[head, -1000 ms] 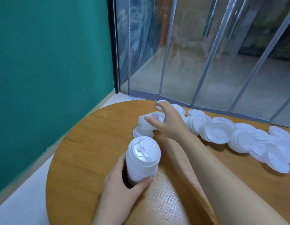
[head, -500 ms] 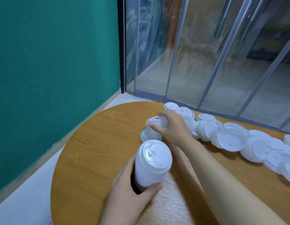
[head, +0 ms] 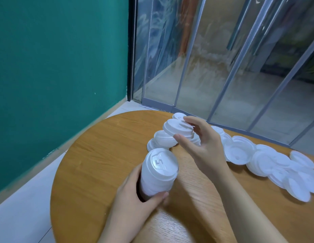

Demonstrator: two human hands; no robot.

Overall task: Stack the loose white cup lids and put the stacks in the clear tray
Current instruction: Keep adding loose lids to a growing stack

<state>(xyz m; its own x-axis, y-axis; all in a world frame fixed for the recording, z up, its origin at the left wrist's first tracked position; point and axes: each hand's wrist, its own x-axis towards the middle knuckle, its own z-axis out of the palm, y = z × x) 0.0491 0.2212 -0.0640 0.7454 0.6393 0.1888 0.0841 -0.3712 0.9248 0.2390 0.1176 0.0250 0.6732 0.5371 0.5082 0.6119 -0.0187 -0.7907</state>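
Just beyond the stack (head: 159, 174), gripped low by the left hand (head: 135, 204), a lid (head: 177, 129) is pinched in the right hand (head: 203, 146); it should be centred, levelled, then pressed down.

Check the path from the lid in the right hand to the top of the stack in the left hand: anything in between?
Nothing visible. The right hand pinches a lid lifted above the loose lids; the stack, gripped by the left hand, stands nearer with its top uncovered. Only bare table lies between them. The clear tray is out of view.
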